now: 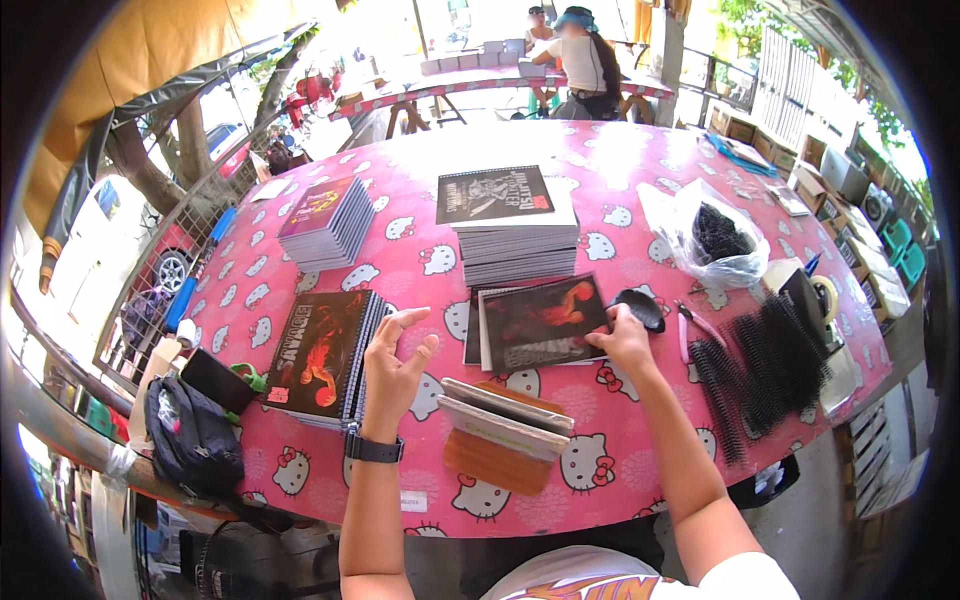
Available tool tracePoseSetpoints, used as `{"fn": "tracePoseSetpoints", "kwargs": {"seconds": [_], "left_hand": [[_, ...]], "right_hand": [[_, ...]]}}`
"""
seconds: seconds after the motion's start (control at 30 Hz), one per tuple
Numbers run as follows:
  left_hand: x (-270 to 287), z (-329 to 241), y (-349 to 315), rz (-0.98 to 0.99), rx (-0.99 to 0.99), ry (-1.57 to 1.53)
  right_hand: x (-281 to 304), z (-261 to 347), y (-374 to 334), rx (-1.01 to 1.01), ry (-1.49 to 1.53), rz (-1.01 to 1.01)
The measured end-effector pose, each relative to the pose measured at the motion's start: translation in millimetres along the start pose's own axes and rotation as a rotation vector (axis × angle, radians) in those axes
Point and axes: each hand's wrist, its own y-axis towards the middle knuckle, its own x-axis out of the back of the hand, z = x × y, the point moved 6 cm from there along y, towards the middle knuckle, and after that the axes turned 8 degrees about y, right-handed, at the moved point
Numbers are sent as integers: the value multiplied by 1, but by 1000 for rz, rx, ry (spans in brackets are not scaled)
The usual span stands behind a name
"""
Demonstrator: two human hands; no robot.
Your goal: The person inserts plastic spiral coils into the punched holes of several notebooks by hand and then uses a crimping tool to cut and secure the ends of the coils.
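Note:
My right hand (625,342) pinches the right edge of a dark book cover (545,318) with an orange figure on it. That cover lies on a few loose sheets at the middle of the table. My left hand (397,365) is raised with its fingers apart and holds nothing. Beside it stands a stack of spiral-bound notebooks (318,355) with similar dark covers. A small wooden stand (500,470) with upright slabs sits between my forearms. Just past my right hand is a round black dish (640,310).
Behind the loose sheets rises a tall book stack (520,245); a purple-covered stack (328,225) stands far left. At right lie pink-handled pliers (685,330), black binding coils (765,365), a tape roll (825,297) and a plastic bag (745,255). Two people sit at another table.

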Motion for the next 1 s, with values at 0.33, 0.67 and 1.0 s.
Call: {"fn": "tracePoseSetpoints", "kwargs": {"seconds": [0.33, 0.67, 1.0], "left_hand": [[-54, 17, -58, 75, 366, -879], [-10, -31, -44, -52, 66, -711], [-20, 5, -64, -20, 133, -656]], "right_hand": [[29, 35, -20, 21, 719, 190], [68, 95, -153, 208, 1007, 185], [36, 74, -174, 480, 668, 201]]}}
